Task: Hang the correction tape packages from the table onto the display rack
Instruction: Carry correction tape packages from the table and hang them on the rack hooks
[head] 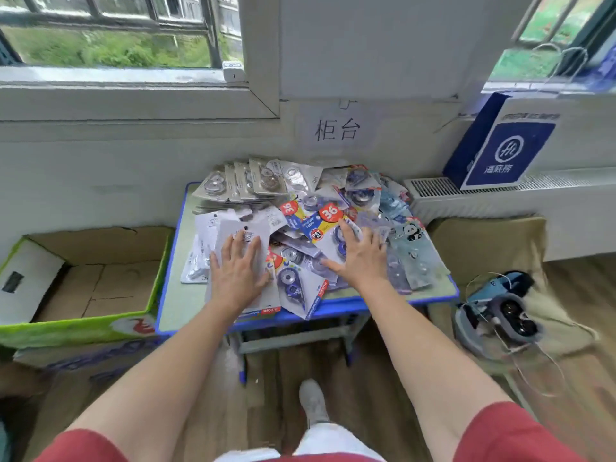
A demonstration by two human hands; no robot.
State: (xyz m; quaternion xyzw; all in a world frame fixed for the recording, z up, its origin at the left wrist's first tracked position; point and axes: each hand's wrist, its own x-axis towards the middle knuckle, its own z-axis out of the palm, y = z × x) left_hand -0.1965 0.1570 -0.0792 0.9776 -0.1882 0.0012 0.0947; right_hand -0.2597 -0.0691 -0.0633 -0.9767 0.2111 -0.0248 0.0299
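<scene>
Small blue-rimmed table (176, 295) shoved against a white wall under the windows, and it's buried in a pile of correction tape packages (300, 201). No display rack anywhere in view, so it must be off to a side or behind.

Both hands lie flat on the pile with fingers straight and spread, nothing picked up yet. The left hand (237, 271) presses on a white-backed package (240, 228) at the near left of the heap. That card's long axis runs near to far, with its hang hole at the far end, just past the fingertips. The right hand (361, 258) rests on the middle-right of the pile, fingertips touching a package with a red 36 sticker (330, 212), which lies tilted.

My guess is the white card is the easy grab: it sits on top, the left hand already covers it, and the hole points away, so a pinch at the near end keeps the hole free for a hook.

Edges to watch: a blue dispenser package (293, 288) between the two hands overhangs the near rim, and the heap is loose, so dragging could shove stuff off. An open cardboard box (100, 285) sits just left of the table, a radiator (466, 195) to the right.
</scene>
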